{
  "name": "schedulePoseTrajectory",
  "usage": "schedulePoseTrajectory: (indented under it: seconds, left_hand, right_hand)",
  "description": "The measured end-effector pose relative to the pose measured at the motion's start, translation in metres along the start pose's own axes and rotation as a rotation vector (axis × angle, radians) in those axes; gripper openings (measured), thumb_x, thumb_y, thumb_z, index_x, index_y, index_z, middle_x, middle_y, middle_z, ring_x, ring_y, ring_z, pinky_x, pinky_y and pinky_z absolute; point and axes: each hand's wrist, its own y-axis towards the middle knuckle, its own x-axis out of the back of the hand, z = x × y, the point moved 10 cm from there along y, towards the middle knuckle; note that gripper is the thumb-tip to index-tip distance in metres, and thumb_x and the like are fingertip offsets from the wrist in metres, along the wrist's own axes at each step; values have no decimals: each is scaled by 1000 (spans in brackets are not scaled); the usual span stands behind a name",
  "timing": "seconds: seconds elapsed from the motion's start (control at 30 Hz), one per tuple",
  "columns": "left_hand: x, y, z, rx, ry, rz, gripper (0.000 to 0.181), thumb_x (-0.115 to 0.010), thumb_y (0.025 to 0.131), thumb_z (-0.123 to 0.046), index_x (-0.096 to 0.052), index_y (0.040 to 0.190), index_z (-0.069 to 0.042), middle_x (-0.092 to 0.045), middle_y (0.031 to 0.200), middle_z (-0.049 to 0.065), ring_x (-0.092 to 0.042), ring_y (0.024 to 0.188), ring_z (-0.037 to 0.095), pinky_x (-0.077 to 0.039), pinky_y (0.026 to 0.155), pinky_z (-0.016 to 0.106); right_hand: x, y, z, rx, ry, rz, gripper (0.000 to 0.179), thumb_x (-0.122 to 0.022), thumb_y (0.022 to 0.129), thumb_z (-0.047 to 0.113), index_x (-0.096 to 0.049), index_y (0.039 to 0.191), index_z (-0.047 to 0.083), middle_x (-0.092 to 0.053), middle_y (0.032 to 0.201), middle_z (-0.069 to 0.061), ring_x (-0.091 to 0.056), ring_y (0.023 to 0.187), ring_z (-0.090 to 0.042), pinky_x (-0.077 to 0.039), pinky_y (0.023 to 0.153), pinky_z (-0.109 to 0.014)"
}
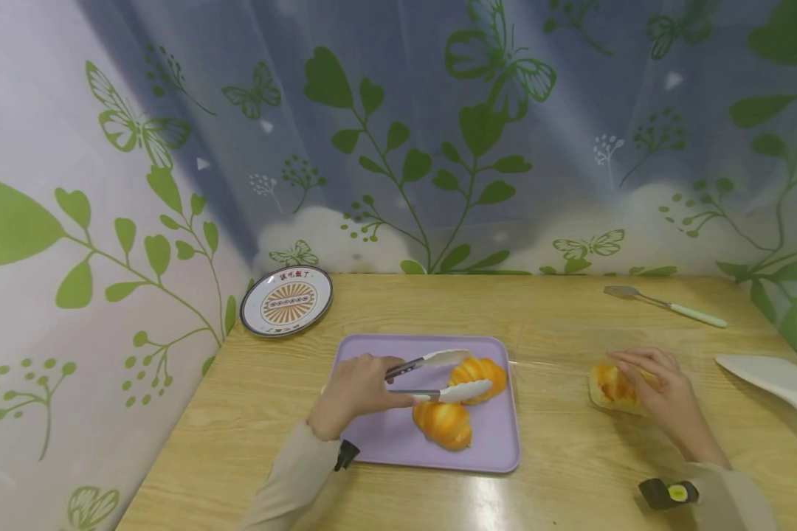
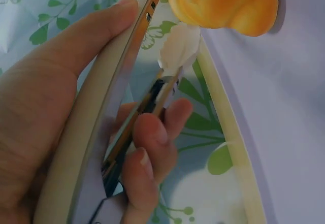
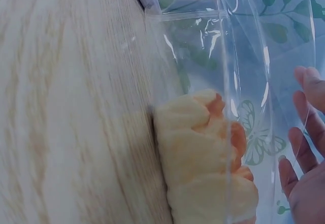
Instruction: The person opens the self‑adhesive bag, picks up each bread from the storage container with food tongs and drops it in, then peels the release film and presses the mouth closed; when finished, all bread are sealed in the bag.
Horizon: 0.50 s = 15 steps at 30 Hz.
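My left hand [image 1: 361, 387] grips a pair of food tongs [image 2: 96, 112] with pale, scalloped tips, their two arms spread apart. In the head view the tips reach over the far croissant [image 1: 488, 377] on a lilac tray [image 1: 378, 442]; whether they touch it I cannot tell. A nearer croissant [image 1: 442, 425] lies beside it. At the right, a browned bread loaf [image 3: 198, 153] lies in a clear plastic bag [image 3: 203, 36] on the table. My right hand [image 1: 664, 394] is above that loaf, thumb and forefinger close together, pinching the bag's film at its raised side.
A round patterned plate [image 1: 287, 301] stands at the back left. Toward the back right lies a utensil with a pale green handle [image 1: 697, 315]. A white spatula [image 1: 773, 376] lies at the right edge. A leaf-printed curtain [image 1: 398, 147] hangs behind the wooden table [image 1: 558, 472].
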Motion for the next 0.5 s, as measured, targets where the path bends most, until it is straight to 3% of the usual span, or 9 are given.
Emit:
schedulePoseTrajectory:
  seconds: [0.27,0.37,0.5]
  left_hand:
    - [6,-1,-2,-39,30,-34,54,-79,75,-50,-72,114,-14,-67,72,-3,-46,58,6,-41,54,22]
    - [12,0,-5,-63,33,-65,56,-80,74,-48,-71,117,-13,-65,68,-3,-43,55,5,-39,54,20]
    - [24,2,-12,-133,80,-154,55,-81,73,-49,-72,115,-14,-63,64,-4,-37,52,3,-35,51,17]
  right_hand:
    - [-3,0,0,13,19,20,23,-57,94,-5,-66,115,-5,-51,113,33,-37,113,8,-25,88,-8]
    - [-4,-1,-2,5,20,25,24,-57,94,-5,-65,116,-4,-52,113,33,-37,113,8,-24,88,-9]
    - [-4,-1,-5,-10,16,30,24,-57,95,-3,-65,117,-4,-52,113,33,-37,113,8,-25,87,-9]
